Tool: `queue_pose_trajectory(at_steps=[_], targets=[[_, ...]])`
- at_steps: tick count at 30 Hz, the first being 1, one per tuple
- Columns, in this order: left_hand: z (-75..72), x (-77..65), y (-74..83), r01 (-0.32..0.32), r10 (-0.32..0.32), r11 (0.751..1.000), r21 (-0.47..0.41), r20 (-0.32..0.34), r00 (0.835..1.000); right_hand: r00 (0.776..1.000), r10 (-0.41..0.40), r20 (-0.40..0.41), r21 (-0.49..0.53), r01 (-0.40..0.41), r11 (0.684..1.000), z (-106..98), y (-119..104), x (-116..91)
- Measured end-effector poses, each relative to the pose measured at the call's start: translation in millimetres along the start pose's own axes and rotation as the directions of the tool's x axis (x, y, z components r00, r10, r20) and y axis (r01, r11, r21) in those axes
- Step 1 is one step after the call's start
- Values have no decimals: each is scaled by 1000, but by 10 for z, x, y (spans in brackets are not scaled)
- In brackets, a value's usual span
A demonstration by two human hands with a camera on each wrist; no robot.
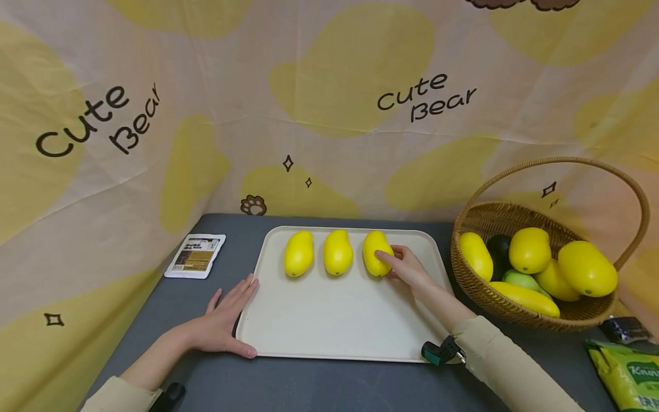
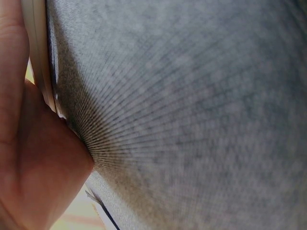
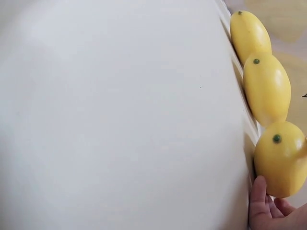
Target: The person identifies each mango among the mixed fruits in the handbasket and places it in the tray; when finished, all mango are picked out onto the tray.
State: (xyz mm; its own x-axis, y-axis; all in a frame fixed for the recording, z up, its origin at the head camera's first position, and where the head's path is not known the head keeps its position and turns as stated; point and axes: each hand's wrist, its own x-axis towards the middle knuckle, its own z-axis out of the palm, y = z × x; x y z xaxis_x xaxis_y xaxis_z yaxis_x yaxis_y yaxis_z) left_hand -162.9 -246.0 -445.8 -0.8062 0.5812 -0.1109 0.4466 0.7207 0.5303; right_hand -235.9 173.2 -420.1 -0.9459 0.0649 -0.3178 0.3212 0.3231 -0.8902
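Observation:
Three yellow mangoes lie in a row along the far side of a cream tray [image 1: 340,326]: a left one [image 1: 298,253], a middle one [image 1: 337,252] and a right one [image 1: 374,260]. My right hand [image 1: 412,272] holds the right mango, thumb over its top and fingers at its side. In the right wrist view, fingertips [image 3: 259,189] press against that mango [image 3: 278,163], whose small green stem spot faces the camera. With fingers stretched out, my left hand [image 1: 223,320] rests along the tray's left edge, the thumb by its near corner.
Right of the tray, a wicker basket [image 1: 463,274] with a tall handle holds several yellow fruits, a dark one and a pale green one. A white packet [image 1: 195,256] lies at the left. A green Knorr bag [image 1: 630,375] sits front right. Patterned cloth [image 1: 329,114] hangs behind.

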Motion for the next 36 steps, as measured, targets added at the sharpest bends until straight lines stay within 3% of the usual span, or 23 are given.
queue_pose_trajectory(at_steps=[14,20,24,27,30,33,36], targets=[[-5,19,2,-6,6,1000,-3,2,1000,1000,-19,20,-24,19,1000,-95,-31,-93],[-8,3,14,5,-5,1000,-4,5,1000,991,-111,77,-26,113,993,-268,-132,-360],[-4,8,15,3,-3,1000,-9,3,1000,965,-206,163,-61,218,974,-491,-298,-614],[-7,13,18,-2,2,1000,-14,0,1000,930,-315,188,-139,342,929,-739,-439,-796],[-17,8,25,-8,8,1000,-20,-3,1000,900,-403,167,-280,435,856,-1054,-589,-965],[-21,0,30,-12,12,1000,-24,-4,1000,884,-451,122,-476,451,755,-1411,-689,-1093],[-18,1,35,-14,14,999,-31,-2,1000,861,-503,75,-657,423,624,-1766,-669,-1163]])
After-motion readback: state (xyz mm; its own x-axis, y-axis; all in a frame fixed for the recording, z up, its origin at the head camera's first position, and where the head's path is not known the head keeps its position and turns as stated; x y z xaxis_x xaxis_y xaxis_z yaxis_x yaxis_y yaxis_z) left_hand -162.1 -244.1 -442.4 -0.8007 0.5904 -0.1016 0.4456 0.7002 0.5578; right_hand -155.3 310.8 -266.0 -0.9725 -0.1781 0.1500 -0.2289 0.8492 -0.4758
